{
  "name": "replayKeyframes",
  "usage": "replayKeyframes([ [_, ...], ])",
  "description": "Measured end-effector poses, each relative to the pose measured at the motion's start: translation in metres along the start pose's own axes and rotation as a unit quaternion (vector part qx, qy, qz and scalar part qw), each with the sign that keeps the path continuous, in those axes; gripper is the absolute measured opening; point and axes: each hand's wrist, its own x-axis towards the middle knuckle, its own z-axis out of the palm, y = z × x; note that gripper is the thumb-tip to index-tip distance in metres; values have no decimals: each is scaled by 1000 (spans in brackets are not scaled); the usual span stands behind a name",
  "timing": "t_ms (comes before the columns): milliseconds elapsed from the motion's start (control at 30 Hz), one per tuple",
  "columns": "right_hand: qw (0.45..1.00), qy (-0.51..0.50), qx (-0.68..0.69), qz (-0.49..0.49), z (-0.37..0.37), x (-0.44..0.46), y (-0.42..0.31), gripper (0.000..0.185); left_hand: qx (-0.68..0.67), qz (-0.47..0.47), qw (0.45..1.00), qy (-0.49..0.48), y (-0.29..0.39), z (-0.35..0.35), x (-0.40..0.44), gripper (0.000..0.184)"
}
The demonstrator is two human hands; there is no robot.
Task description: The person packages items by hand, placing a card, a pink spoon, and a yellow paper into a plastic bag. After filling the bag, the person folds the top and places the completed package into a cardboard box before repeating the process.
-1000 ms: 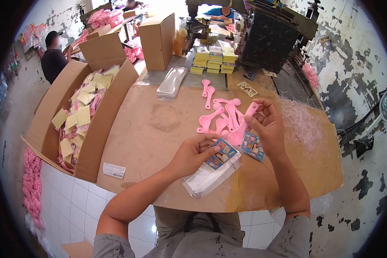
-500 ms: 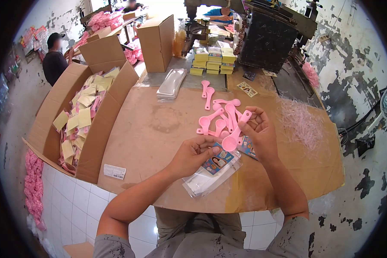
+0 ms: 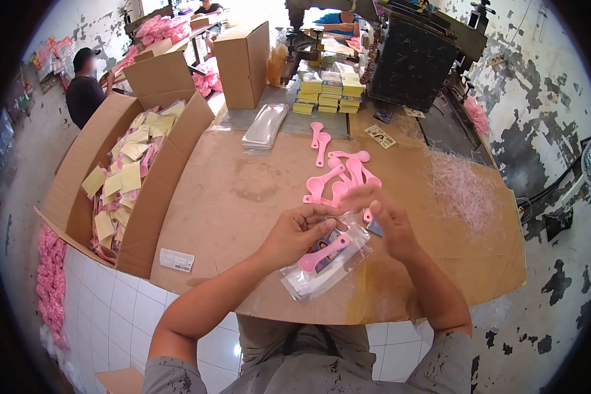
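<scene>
Step in hand, my read: loading. One pink spoon point(image 3: 324, 254) lies over a blue card point(image 3: 322, 245) at the clear bag point(image 3: 297, 284), near side of the worktop point(image 3: 236, 223), between the forearms. Can't tell if the spoon is fully inside the film or partly on top

Left hand point(image 3: 299, 233): fingers pinch bag and card at the far-left edge, thumb uppermost. Right hand point(image 3: 393, 226): fingers spread, a bit blurred, nothing seen in them; just right of the bag's far end, near the loose spoons point(image 3: 354, 167)

Spoon's long axis runs diagonally, near-left to far-right: bowl at the near-left end, handle tip with the hole at far-right. Bag lies on roughly the same diagonal, loose film at its far-right end

Next move calls for a steady left pinch, spoon kept in line with the bag, and right fingers on the loose film or handle tip, not dragging the card askew
</scene>
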Motion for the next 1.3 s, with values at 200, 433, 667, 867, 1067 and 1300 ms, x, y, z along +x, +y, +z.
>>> replayKeyframes([
  [200,966,-124,-192,-122,-2,13,-34,13,-23,-2,998,-54,5,-1,-1,35],
  [433,886,-99,-408,-198,-3,21,-91,14,151,218,964,-21,12,2,-5,44],
  [667,926,-34,-370,-70,13,15,-98,15,225,241,944,-37,18,15,-16,43],
  [867,934,39,-343,-89,17,16,-84,17,127,136,982,-21,17,12,-17,34],
  [1067,809,45,-525,-262,23,18,-70,25,129,124,984,19,24,17,-20,36],
  [1300,678,-18,-667,-309,32,14,-55,23,311,198,930,10,14,14,-23,40],
])
